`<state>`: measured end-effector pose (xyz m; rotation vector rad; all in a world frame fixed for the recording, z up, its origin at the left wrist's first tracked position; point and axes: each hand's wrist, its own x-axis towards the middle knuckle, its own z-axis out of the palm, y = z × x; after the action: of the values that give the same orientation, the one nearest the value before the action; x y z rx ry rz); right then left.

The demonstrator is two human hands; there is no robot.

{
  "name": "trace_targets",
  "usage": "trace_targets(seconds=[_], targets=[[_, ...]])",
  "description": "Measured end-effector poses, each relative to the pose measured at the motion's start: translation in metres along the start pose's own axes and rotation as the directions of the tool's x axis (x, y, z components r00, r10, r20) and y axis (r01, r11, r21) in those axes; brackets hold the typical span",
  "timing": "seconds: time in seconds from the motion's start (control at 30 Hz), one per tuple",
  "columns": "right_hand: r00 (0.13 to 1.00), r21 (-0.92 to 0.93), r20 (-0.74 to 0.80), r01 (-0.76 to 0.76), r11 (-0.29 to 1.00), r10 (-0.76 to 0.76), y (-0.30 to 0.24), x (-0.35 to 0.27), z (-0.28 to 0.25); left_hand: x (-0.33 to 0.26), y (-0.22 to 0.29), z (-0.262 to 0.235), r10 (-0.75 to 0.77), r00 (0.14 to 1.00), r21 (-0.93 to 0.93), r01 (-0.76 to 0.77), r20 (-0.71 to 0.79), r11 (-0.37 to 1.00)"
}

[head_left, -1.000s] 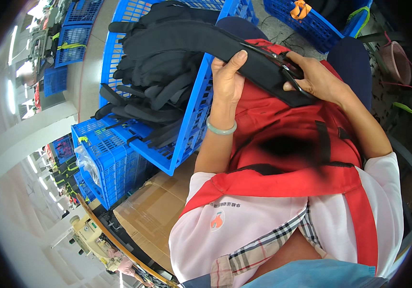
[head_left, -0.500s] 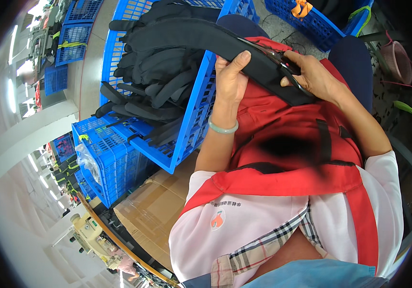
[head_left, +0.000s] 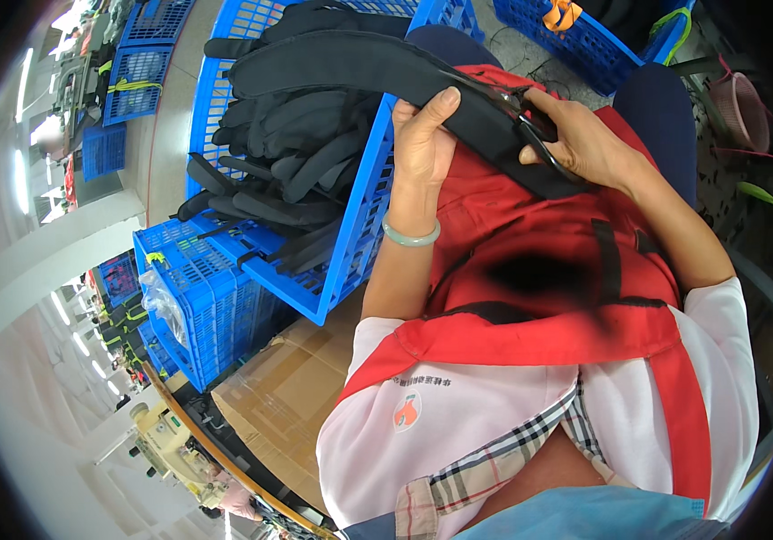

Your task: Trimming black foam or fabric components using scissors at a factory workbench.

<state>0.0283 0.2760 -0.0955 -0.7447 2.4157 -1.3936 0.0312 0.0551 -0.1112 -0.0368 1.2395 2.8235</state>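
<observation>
Strap between both hands, blue crate edge alongside.

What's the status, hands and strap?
Left hand grips the black padded strap mid-length. Right hand holds its near end, a dark tool against it. Strap spans lap to blue crate of similar straps. Nothing in the way.

Bright, even indoor light — glare at the far left, heavy fisheye bending, black vignette at the rim.
</observation>
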Motion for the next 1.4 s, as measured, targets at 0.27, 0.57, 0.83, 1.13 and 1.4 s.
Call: trace_targets(seconds=[0.27,0.57,0.83,1.13,1.4], targets=[[0.999,0.053,0.030,0.037,0.998,-0.039,0.005,-0.004,0.002,-0.002,-0.001,-0.006,-0.031,0.999,-0.046,0.032,0.006,0.998],[0.969,0.104,0.184,-0.188,0.977,0.167,0.007,0.000,0.001,-0.003,-0.004,-0.007,-0.036,0.999,-0.086,0.034,-0.024,0.996],[0.980,0.097,0.179,-0.100,0.990,0.082,-0.002,-0.003,-0.006,-0.005,-0.001,-0.005,-0.049,0.999,-0.076,0.050,0.022,0.996],[0.987,0.109,0.093,-0.141,0.984,0.131,-0.005,-0.002,0.004,-0.009,-0.004,-0.005,-0.014,0.999,0.012,0.014,0.039,1.000],[0.991,0.060,0.034,-0.129,0.990,0.127,-0.011,0.001,0.006,0.009,0.023,0.001,0.071,0.997,0.010,-0.071,0.005,0.997]])
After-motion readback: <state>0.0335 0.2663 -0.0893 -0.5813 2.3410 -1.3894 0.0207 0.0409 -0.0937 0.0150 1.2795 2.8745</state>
